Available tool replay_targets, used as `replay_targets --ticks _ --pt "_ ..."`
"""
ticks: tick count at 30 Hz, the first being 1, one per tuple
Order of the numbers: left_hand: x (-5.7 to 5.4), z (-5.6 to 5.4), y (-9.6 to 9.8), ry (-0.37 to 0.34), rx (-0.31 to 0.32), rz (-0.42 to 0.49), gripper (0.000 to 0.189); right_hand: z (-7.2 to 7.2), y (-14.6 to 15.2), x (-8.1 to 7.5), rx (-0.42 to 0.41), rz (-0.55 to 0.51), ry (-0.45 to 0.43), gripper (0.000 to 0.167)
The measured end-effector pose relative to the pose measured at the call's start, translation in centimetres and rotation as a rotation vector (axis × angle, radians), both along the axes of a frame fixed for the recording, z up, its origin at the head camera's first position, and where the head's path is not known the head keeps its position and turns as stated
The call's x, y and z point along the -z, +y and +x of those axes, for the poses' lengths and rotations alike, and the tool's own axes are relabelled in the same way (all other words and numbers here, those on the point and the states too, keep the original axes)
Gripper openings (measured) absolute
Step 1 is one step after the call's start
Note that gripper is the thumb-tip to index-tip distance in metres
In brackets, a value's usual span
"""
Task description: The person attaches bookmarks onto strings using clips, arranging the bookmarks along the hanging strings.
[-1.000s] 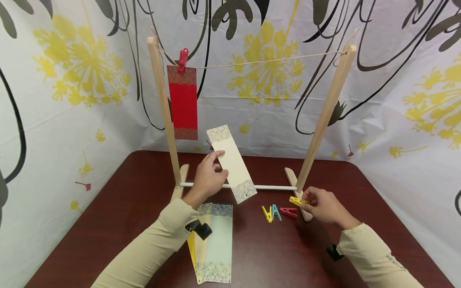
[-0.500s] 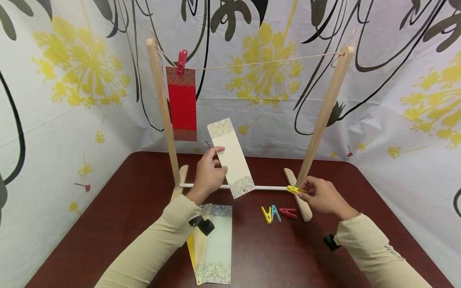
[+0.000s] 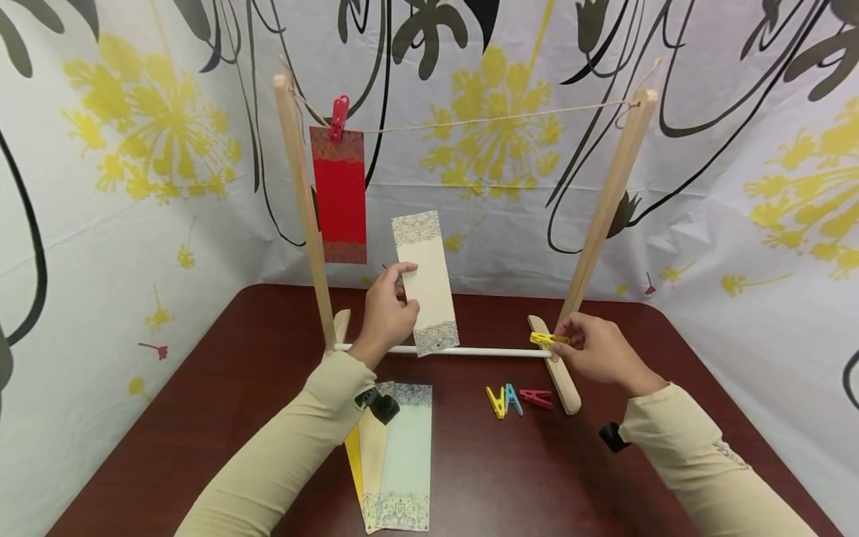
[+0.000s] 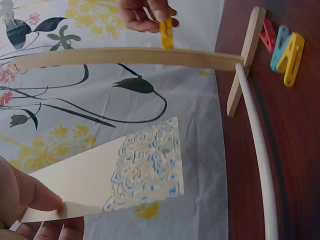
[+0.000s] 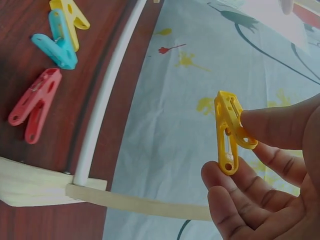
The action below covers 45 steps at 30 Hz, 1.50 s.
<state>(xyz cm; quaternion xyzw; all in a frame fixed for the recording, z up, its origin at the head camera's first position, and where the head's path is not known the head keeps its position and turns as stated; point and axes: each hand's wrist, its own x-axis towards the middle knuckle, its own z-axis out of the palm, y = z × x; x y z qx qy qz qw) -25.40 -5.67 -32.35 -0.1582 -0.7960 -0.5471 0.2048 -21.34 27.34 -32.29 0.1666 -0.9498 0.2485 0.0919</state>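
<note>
My left hand (image 3: 391, 312) pinches a cream paper strip (image 3: 431, 280) by its left edge, between thumb and fingers. Lacy patterned bands cross both ends of the strip, which is held up nearly upright. In the left wrist view one patterned end (image 4: 150, 165) points away from the thumb. My right hand (image 3: 600, 352) holds a yellow clothespin (image 5: 228, 132) between thumb and fingers, close to the right post. A red strip (image 3: 340, 201) hangs from the string (image 3: 496, 118) at the left, gripped by a red clothespin (image 3: 339, 119).
Wooden posts (image 3: 302, 216) on feet, joined by a white rod (image 3: 493, 352), carry the string. On the table lie yellow (image 3: 496, 403), blue (image 3: 513, 399) and red (image 3: 536, 398) clothespins. Several paper strips (image 3: 406, 455) lie fanned near the front, beneath my left forearm.
The cream strip has risen a little and turned closer to upright in my left hand. My right hand has moved up and slightly left with the yellow clothespin.
</note>
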Motion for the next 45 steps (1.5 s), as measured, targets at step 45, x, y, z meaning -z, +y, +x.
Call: replay_targets --ticks 45 --pt "-2.6 -3.3 1.8 0.248 -0.178 -0.046 0.072 -4.1 -6.8 -8.5 -0.08 -0.086 0.327 0.014"
